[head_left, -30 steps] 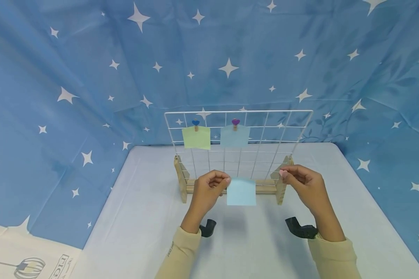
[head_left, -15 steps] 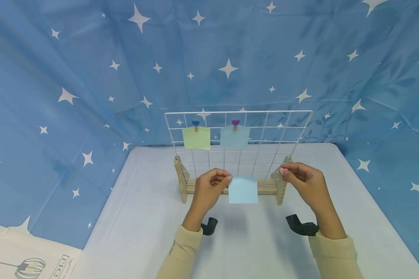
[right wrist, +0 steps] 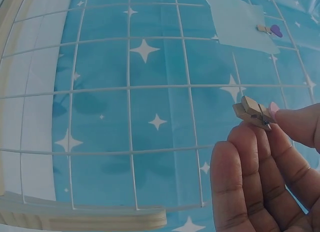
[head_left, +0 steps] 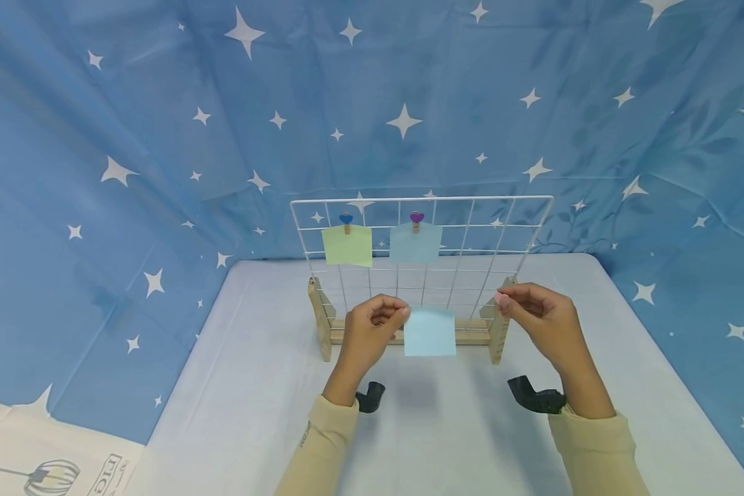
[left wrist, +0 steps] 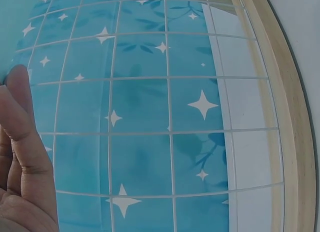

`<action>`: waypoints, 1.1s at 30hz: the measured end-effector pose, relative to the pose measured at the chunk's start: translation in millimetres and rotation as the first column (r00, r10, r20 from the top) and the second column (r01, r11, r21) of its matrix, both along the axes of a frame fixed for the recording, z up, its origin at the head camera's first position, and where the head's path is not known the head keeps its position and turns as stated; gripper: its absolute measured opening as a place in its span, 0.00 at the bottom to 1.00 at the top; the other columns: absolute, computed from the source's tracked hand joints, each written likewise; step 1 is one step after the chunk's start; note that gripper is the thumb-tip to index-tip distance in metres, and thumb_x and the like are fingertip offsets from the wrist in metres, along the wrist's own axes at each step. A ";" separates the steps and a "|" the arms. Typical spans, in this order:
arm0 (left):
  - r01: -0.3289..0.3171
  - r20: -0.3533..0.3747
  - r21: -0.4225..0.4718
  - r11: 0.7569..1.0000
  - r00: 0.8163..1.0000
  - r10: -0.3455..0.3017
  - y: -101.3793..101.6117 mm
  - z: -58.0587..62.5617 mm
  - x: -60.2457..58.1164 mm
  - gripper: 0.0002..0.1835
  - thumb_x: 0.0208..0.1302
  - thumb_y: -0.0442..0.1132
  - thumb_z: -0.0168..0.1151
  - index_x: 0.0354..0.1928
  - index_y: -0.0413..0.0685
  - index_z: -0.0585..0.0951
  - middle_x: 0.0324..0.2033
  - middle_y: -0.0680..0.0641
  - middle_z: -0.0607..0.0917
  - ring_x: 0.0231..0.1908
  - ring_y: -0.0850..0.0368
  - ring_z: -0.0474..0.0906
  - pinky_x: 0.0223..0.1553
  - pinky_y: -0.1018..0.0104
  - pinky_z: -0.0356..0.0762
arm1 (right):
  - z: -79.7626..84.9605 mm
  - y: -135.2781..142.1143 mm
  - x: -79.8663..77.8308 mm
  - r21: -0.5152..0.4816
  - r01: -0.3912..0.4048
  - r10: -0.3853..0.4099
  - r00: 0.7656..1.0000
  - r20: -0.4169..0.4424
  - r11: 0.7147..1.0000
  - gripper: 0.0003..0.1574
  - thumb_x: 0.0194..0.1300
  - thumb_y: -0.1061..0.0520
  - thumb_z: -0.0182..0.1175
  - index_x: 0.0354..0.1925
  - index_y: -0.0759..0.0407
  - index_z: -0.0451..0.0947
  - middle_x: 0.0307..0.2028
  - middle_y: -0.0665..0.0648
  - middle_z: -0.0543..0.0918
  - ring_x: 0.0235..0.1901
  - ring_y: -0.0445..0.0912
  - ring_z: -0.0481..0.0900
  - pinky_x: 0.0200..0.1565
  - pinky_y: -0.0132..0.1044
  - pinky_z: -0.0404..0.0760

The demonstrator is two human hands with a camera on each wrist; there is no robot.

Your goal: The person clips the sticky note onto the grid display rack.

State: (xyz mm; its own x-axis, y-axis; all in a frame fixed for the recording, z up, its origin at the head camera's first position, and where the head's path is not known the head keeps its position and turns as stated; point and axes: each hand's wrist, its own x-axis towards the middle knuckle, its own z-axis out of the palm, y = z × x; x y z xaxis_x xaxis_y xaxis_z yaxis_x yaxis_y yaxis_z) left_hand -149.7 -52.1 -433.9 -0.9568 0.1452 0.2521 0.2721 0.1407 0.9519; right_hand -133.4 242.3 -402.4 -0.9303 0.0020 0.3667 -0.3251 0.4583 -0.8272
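My left hand (head_left: 372, 327) pinches a light blue paper note (head_left: 430, 333) by its upper left corner, in front of the wire grid. At the left edge of the left wrist view, the fingers (left wrist: 22, 132) of that hand show. My right hand (head_left: 542, 317) holds a small wooden clothespin (right wrist: 252, 113) with a pink heart on it, between thumb and fingers, by the grid's right side. Its jaws point away from the thumb in the right wrist view. The white wire grid (head_left: 421, 198) stands upright behind both hands.
On the grid's upper part hang a green note (head_left: 347, 246) under a blue heart clip (head_left: 346, 218) and a blue note (head_left: 416, 244) under a purple heart clip (head_left: 417, 217). Wooden feet (head_left: 319, 320) support the grid on a white table (head_left: 254, 386). A starry blue cloth (head_left: 372, 89) surrounds it.
Both hands have risen slightly, the left with the blue note and the right with the clothespin. The notes on the grid stay where they were.
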 end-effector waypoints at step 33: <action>0.036 -0.117 0.007 0.999 0.993 -0.035 14.2 14.3 -18.3 0.08 0.77 0.39 0.69 0.46 0.41 0.89 0.35 0.44 0.90 0.33 0.54 0.86 0.35 0.67 0.87 | 23.0 -2.1 -6.4 -0.044 -0.008 0.001 0.988 -0.153 0.999 0.08 0.73 0.69 0.68 0.49 0.71 0.88 0.40 0.46 0.91 0.38 0.29 0.87 0.49 0.18 0.81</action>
State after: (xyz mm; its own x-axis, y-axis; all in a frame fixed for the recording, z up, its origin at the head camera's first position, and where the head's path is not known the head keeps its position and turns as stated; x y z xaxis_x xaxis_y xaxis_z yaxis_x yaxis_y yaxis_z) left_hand -168.1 -37.9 -419.6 -0.9151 0.1756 0.3630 0.3859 0.1206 0.9146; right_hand -139.7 240.2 -379.3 -0.8634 0.0171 0.5041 -0.4513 0.4203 -0.7872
